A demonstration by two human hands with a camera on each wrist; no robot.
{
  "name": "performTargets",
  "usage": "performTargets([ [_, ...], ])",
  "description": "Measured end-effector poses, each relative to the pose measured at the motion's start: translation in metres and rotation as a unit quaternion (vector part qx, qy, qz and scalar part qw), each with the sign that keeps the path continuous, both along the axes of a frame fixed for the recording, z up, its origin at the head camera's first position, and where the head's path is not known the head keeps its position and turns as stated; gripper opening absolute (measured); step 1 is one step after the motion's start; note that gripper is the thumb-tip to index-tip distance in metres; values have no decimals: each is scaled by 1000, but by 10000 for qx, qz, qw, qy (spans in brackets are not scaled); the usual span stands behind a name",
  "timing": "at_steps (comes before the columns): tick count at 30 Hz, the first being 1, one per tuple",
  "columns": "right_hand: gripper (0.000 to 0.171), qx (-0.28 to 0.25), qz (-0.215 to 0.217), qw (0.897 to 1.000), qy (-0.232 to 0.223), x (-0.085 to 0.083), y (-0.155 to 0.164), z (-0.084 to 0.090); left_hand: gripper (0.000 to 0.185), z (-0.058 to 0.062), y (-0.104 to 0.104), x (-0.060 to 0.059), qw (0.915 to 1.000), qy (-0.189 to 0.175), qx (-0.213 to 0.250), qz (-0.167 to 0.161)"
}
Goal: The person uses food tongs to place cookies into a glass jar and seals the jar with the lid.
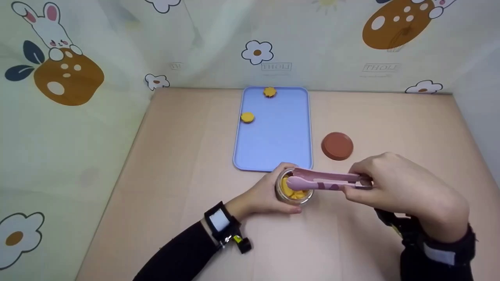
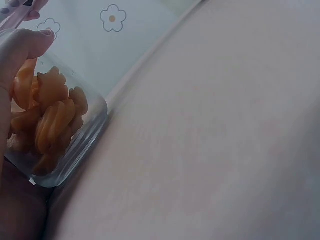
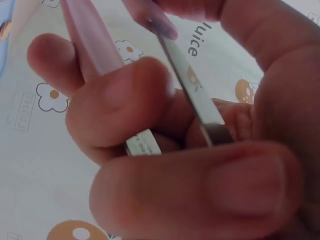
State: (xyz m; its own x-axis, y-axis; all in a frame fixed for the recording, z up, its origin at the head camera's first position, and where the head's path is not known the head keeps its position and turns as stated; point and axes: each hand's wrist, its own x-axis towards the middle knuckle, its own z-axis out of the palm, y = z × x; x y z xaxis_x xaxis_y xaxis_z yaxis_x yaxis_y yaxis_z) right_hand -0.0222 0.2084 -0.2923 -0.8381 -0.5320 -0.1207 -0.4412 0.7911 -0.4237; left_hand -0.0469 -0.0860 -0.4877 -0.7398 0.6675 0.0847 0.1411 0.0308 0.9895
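My left hand (image 1: 265,195) grips a clear glass jar (image 1: 279,195) round its side. Several yellow-orange, scallop-edged pieces (image 2: 52,115) lie heaped in the jar, seen through its wall in the left wrist view. My right hand (image 1: 406,187) holds pink tongs (image 1: 332,186) with metal at the hand end. The tongs' tips are over the jar's mouth, right at the pieces, and their arms stand a little apart. In the right wrist view the fingers (image 3: 120,105) are curled round the tongs' two arms. Whether the tips pinch a piece, I cannot tell.
Just beyond the jar lies a blue tray (image 1: 273,136). It bears one yellow flower-shaped piece (image 1: 269,92) at its far edge and another yellow piece (image 1: 247,117) at its left edge. A round reddish-brown lid (image 1: 337,146) rests on the table (image 1: 187,148) right of the tray.
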Motion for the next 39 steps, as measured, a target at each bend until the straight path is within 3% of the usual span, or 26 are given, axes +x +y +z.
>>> performTargets([
  [8,6,-61,127,9998,-109,-1,-1,0,96,0,0,-1,9999,-34,110,-96],
  [16,9,-180,196,9996,58,-4,0,0,96,0,-1,-1,9999,-68,107,-75],
  [21,12,-375,254,9984,325,-14,0,-2,97,-1,0,-1,10000,8,67,-67],
  [25,14,-604,454,9963,409,-40,2,-8,101,-1,1,-1,9999,86,-57,-18],
  [30,18,-809,479,9951,297,-88,1,-24,96,-2,1,-1,9998,212,-39,28],
  [34,25,-851,-18,9957,357,-131,-11,-54,95,-1,1,-2,9997,245,-40,6],
  [39,39,-999,-1145,9881,215,-169,-35,-96,94,-1,0,-2,9999,102,-41,-21],
])
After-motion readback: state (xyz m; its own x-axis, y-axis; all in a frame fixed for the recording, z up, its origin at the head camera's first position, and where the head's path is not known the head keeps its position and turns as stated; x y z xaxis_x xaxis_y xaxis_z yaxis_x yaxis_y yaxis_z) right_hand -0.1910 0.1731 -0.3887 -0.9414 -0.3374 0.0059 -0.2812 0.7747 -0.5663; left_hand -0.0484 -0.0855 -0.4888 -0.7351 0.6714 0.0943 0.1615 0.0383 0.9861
